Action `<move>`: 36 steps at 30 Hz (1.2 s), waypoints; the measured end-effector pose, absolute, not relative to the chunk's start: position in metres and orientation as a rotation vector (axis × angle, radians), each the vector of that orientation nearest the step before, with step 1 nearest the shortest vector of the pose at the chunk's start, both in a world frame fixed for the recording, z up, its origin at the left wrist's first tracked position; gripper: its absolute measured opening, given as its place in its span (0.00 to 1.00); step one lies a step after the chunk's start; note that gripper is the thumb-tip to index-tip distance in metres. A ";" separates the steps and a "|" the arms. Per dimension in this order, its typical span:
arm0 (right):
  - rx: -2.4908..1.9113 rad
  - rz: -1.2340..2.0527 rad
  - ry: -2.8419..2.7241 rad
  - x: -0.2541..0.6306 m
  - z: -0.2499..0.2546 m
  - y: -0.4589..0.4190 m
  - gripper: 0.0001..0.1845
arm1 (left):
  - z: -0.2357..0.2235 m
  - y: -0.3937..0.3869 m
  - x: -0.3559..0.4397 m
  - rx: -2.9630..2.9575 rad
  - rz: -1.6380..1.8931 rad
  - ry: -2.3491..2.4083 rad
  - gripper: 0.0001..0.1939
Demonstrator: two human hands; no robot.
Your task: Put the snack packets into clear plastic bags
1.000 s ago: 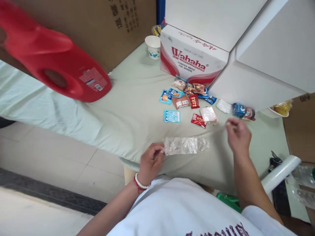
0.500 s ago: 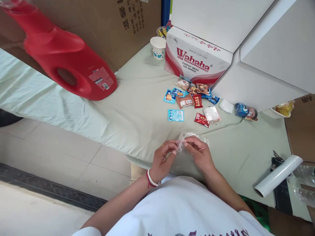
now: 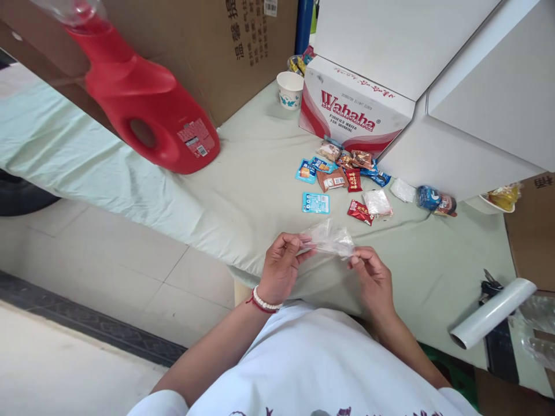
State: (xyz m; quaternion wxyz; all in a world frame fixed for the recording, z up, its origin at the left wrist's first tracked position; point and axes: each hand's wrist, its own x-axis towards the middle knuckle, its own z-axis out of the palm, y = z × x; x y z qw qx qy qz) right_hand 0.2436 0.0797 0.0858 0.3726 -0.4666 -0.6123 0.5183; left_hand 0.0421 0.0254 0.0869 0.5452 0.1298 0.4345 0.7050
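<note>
A clear plastic bag (image 3: 330,237) is stretched between my two hands above the near edge of the cloth-covered table. My left hand (image 3: 284,263) pinches its left end, thumb against the fingers. At the right end, the thumb and fingers of my right hand (image 3: 373,280) grip the bag. Just beyond it lie a light-blue snack packet (image 3: 315,203), a red packet (image 3: 361,212) and a white packet (image 3: 377,203). Behind these, several other wrapped snacks, among them a brown packet (image 3: 332,180), sit in a loose pile.
A large red jug (image 3: 158,115) stands at the left. At the back are a paper cup (image 3: 289,91) and a Wahaha carton (image 3: 353,112) against white boxes (image 3: 403,40). To the right are a bowl (image 3: 488,203) and a roll of film (image 3: 492,315).
My right hand has come in from the right and taken hold of the bag. The bag, flat on the table earlier, was bunched between both hands and is now spread and raised.
</note>
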 end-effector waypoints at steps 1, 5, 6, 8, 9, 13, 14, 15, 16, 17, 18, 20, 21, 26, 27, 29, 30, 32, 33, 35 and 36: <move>-1.255 1.407 -1.617 0.251 0.084 0.076 0.11 | 0.087 0.023 0.043 0.307 1.664 0.988 0.16; -1.510 1.477 -1.449 0.274 0.084 0.075 0.22 | 0.076 0.015 0.051 0.478 1.675 0.990 0.13; -1.506 1.457 -1.357 0.276 0.087 0.079 0.26 | 0.073 0.013 0.053 0.567 1.677 1.011 0.12; -1.420 1.542 -1.280 0.273 0.094 0.090 0.34 | 0.070 0.011 0.057 0.783 1.654 1.044 0.11; -1.365 1.649 -1.309 0.268 0.097 0.097 0.36 | 0.070 0.010 0.058 0.900 1.629 1.058 0.10; -1.250 1.909 -1.442 0.236 0.103 0.119 0.27 | 0.076 0.004 0.058 1.205 1.534 1.141 0.08; -1.232 1.877 -1.409 0.228 0.104 0.121 0.25 | 0.076 0.002 0.057 1.197 1.547 1.183 0.07; -1.203 1.810 -1.361 0.221 0.104 0.123 0.24 | 0.075 0.000 0.056 1.157 1.575 1.230 0.07; -1.161 1.724 -1.324 0.216 0.106 0.122 0.23 | 0.073 -0.002 0.055 1.100 1.613 1.278 0.07; -1.116 1.640 -1.324 0.212 0.108 0.121 0.22 | 0.071 -0.005 0.053 1.042 1.645 1.322 0.07; -1.080 1.554 -1.365 0.210 0.110 0.119 0.21 | 0.067 -0.007 0.052 0.991 1.660 1.351 0.07; -1.054 1.372 -1.540 0.209 0.113 0.114 0.19 | 0.061 -0.011 0.050 0.893 1.662 1.380 0.06; -1.060 1.272 -1.651 0.209 0.114 0.112 0.18 | 0.059 -0.013 0.049 0.846 1.674 1.395 0.05; -1.066 0.836 -2.053 0.210 0.102 0.110 0.15 | 0.066 0.002 0.053 0.974 1.717 1.675 0.15; -1.059 0.817 -2.090 0.210 0.099 0.110 0.15 | 0.068 0.010 0.055 1.058 1.624 1.733 0.17; -1.061 0.836 -2.119 0.212 0.093 0.109 0.15 | 0.069 0.027 0.059 1.130 1.402 1.746 0.16; -1.086 0.863 -2.104 0.214 0.090 0.109 0.15 | 0.067 0.035 0.061 1.101 1.332 1.702 0.13; -1.195 0.957 -2.000 0.221 0.086 0.110 0.16 | 0.061 0.047 0.062 0.975 1.302 1.632 0.14; -1.267 1.032 -1.910 0.226 0.083 0.110 0.17 | 0.057 0.049 0.062 0.906 1.318 1.617 0.15; -1.391 1.216 -1.701 0.238 0.076 0.109 0.19 | 0.050 0.047 0.060 0.799 1.355 1.639 0.16; -1.428 1.322 -1.620 0.245 0.072 0.107 0.20 | 0.048 0.044 0.059 0.771 1.353 1.655 0.16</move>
